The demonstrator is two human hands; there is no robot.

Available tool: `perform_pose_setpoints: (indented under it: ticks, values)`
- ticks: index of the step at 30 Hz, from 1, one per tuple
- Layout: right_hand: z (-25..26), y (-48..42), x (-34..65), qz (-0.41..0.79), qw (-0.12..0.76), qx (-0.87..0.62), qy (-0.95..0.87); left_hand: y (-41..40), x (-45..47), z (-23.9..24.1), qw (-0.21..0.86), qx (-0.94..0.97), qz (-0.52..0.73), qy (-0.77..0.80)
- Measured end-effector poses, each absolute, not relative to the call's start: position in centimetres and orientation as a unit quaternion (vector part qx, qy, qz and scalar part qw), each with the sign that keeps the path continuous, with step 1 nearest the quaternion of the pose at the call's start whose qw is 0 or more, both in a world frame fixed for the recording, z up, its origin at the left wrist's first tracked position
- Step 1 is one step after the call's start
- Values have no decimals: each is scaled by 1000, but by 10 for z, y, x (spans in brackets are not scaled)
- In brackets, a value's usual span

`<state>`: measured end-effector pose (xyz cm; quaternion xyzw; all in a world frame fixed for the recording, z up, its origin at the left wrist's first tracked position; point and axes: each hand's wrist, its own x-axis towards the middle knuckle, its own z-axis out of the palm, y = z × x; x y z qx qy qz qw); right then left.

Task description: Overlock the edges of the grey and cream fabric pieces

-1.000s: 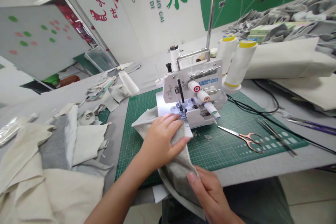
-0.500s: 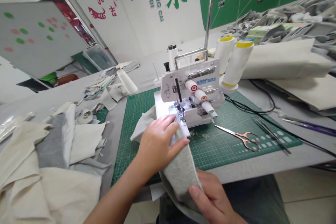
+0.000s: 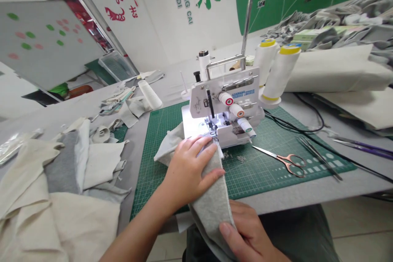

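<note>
A strip of grey knit fabric (image 3: 211,204) runs from the white overlock sewing machine (image 3: 225,98) down over the table's front edge. My left hand (image 3: 192,168) lies on the fabric just in front of the presser foot, fingers stretched out and thumb near the right edge. Lower down, my right hand (image 3: 245,229) pinches that same edge between thumb and fingers. Part of the fabric bunches on the mat left of the machine. The needle area is lit; my left fingers cover some of the fabric there.
Under the machine lies a green cutting mat (image 3: 258,180). On its right are copper-handled scissors (image 3: 288,163) and metal tweezers (image 3: 321,157). Purple-handled tweezers (image 3: 365,147) and black cables (image 3: 310,129) lie beyond. Cream and grey fabric pieces (image 3: 82,213) cover the left; thread cones (image 3: 282,71) stand behind.
The view has shifted slightly. My left hand has slid a little to the right on the fabric near the presser foot. My right hand keeps its pinch in nearly the same place.
</note>
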<state>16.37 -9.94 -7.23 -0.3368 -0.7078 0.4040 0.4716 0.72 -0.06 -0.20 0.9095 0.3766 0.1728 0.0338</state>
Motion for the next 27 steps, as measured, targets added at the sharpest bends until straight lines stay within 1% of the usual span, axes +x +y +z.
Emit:
perform_pose_setpoints:
  ticks: [4, 6, 8, 10, 12, 15, 18, 21, 24, 25, 27]
  values:
    - [-78, -102, 168, 392, 469, -348, -711, -6, 13, -6, 23, 902, 179, 392]
    - [-82, -101, 172, 354, 496, -394, -688, -7, 14, -8, 18, 898, 180, 402]
    - [-84, -96, 176, 265, 549, -457, -648, -7, 14, -10, 18, 895, 180, 407]
    - [-81, -86, 181, 156, 567, -486, -647, -7, 14, -11, 25, 893, 183, 411]
    - [-74, -72, 183, 86, 518, -470, -710, -7, 14, -12, 40, 892, 191, 409]
    - [-66, -54, 181, 51, 437, -461, -771, -7, 12, -11, 76, 883, 221, 407]
    - [-65, -46, 176, 34, 414, -481, -772, -2, 5, -5, 144, 866, 254, 405]
    - [-69, -46, 172, 26, 425, -490, -761, 19, -2, 5, 217, 813, 343, 417]
    - [-70, -47, 171, 24, 435, -489, -755, 57, -2, 13, 216, 737, 502, 398]
    - [-70, -47, 171, 23, 436, -489, -755, 71, 0, 15, 234, 729, 529, 365]
    - [-70, -47, 171, 23, 436, -488, -756, 97, 7, 18, 310, 724, 534, 308]
